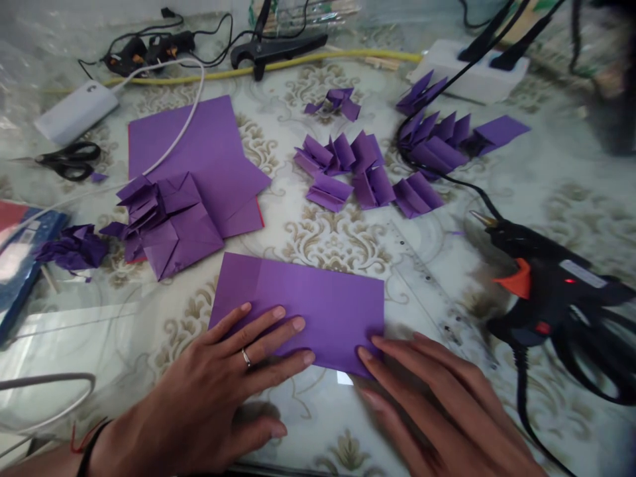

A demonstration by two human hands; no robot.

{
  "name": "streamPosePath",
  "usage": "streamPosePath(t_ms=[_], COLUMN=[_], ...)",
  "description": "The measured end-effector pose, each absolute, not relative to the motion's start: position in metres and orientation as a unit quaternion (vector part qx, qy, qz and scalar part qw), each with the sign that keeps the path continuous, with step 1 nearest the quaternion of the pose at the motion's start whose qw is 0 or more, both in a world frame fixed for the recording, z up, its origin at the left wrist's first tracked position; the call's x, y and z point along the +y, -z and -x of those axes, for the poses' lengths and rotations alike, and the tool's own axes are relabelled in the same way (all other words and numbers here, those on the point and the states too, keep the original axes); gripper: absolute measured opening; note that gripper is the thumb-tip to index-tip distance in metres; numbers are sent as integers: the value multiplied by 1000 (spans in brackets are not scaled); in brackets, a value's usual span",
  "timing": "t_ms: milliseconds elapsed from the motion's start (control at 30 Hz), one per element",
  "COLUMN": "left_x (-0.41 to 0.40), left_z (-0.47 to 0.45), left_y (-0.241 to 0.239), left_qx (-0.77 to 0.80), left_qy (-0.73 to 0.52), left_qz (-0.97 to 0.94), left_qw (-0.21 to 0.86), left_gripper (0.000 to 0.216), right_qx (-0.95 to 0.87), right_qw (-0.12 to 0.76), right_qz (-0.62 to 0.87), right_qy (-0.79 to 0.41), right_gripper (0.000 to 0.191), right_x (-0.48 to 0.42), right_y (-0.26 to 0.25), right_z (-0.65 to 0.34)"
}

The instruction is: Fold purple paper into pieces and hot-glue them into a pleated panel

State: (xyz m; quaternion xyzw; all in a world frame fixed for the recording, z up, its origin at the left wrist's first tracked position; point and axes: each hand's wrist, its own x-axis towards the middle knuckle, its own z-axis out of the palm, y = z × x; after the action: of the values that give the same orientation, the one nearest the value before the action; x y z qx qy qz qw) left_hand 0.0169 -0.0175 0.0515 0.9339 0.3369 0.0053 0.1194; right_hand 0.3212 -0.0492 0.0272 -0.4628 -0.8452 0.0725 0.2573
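Note:
A purple sheet of paper (318, 298), wider than it is tall, lies flat in front of me. One crease crosses it near its left end. My left hand (248, 364), with a ring on one finger, rests palm down with spread fingers on the sheet's lower left part. At the lower right corner, my right hand (437, 391) touches the paper with its fingertips, its fingers stretched out. Beyond the sheet sit several small folded purple paper pieces (370, 169). To the left, a larger folded paper piece (183, 228) lies on purple sheets (189, 132).
A black glue gun (546, 278) with an orange trigger lies at right, by a clear ruler (422, 268). Scissors (72, 159), crumpled purple paper (74, 248) and a white adapter (77, 112) are at left. A power strip (472, 69) and cables run along the back.

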Motion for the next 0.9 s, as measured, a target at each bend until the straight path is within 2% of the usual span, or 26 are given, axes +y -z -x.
streamPosePath(t_ms=[167,467,833,900], left_x=[-16,-17,-17,-19], left_z=[-18,-17,15,16], left_y=[-52,-49,-54,-54], left_qx=[330,320,309,311], left_qy=[-12,-14,-5,-5], left_qz=[-938,-943,-949,-948], left_qw=[103,86,65,64], left_gripper=[81,87,79,79], right_qx=[-879,-916,-921,-918], right_qw=[195,146,146,153], right_qz=[428,369,359,365], right_qy=[-82,-54,-46,-35], right_gripper=[32,41,41,35], right_x=[-49,-50,-52,-49], right_y=[-34,-32,-29,-32], right_z=[-315,-302,-304,-298])
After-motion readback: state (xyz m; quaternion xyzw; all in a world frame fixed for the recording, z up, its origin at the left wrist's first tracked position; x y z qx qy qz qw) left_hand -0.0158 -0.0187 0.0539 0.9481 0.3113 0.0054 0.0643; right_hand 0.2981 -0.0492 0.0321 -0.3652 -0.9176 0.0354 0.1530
